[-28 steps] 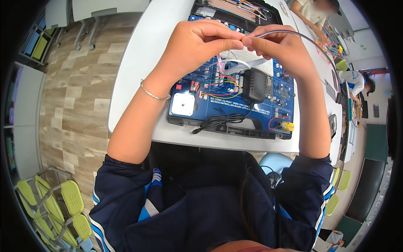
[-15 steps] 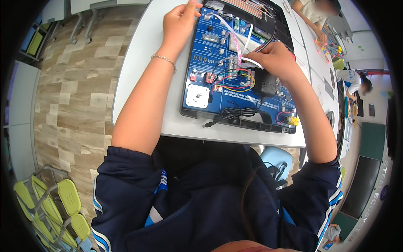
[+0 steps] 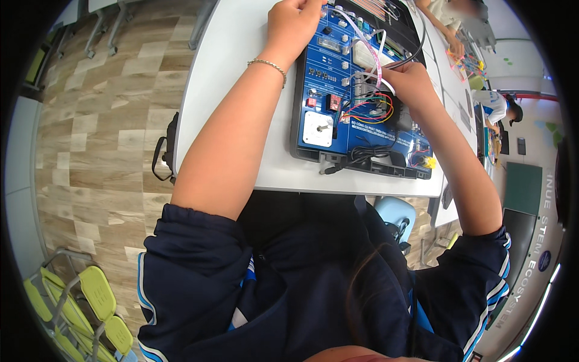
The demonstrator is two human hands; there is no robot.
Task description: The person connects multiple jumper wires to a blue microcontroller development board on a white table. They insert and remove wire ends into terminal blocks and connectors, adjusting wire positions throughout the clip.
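Observation:
A blue circuit training board (image 3: 338,111) in a black case lies on the white table, with a square white stepper motor (image 3: 318,128) at its near left corner. My left hand (image 3: 292,27) is closed at the board's far left corner; its fingertips run to the picture's upper edge, so what they pinch is hidden. Over the board's middle, my right hand (image 3: 410,84) is closed, with its fingertips at a pink-and-white ribbon cable (image 3: 369,51). A second white ribbon cable (image 3: 386,82) bends past these fingers. Coloured jumper wires (image 3: 371,108) loop just nearer to me.
A bundled black cable (image 3: 369,154) lies at the board's near edge, beside a yellow part (image 3: 429,162). Another person's hand (image 3: 456,47) works at the table's far right. Green chairs (image 3: 96,292) stand at the lower left, a blue seat (image 3: 395,217) below the table.
The whole view has shifted, so the board now sits farther right and slightly higher. Both hands keep about the same places on the board.

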